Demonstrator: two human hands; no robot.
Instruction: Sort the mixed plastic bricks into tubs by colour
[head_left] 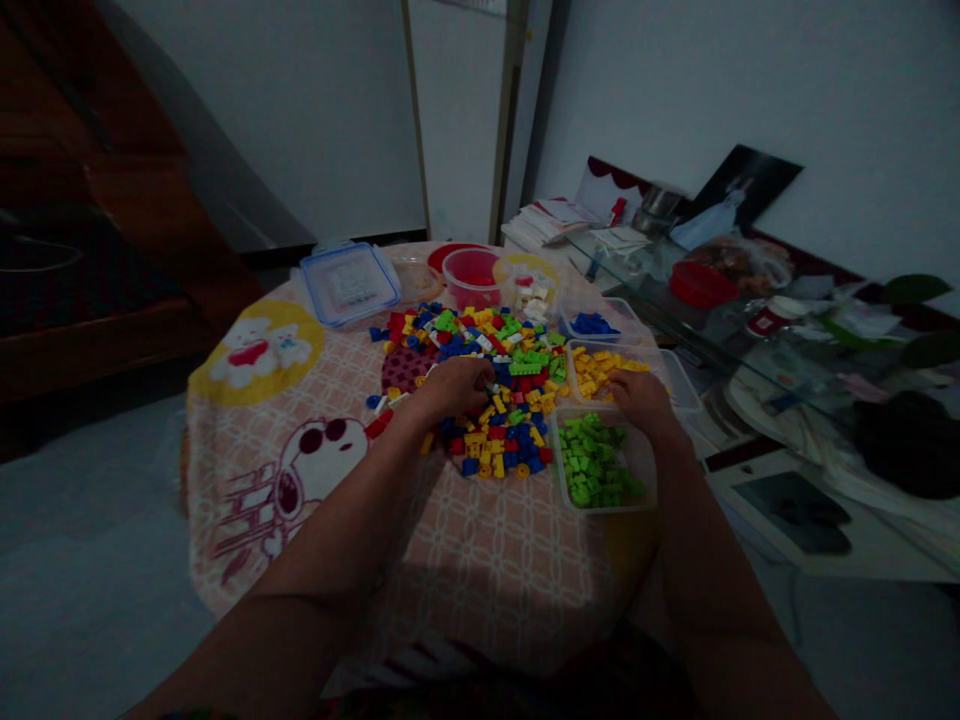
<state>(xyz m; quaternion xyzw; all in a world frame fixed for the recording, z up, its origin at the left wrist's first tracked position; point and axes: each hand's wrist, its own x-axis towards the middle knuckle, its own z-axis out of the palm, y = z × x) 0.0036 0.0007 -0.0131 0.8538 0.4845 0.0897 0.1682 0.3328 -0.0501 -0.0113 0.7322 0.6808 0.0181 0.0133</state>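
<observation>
A mixed pile of toy building bricks [495, 432] in red, blue, yellow, green and white covers the middle of the cloth. Over its centre is my left hand [459, 386], fingers curled together among the bricks; what they pinch is too dim to make out. My right hand [642, 398] hangs over the near right part of a clear box of yellow bricks [595, 372], its fingertips drawn together at the bricks. Nearer me, a clear box [637, 505] holds green bricks [598, 465]. Farther back, blue bricks [592, 324] lie in another clear box [631, 318].
Behind the pile stand a pink round tub [472, 282] and a blue-rimmed lid [350, 287]. White bricks [535, 303] form a small heap at the back. A patterned cloth [480, 560] covers the round table. On the right, a cluttered glass shelf [637, 280] adjoins it.
</observation>
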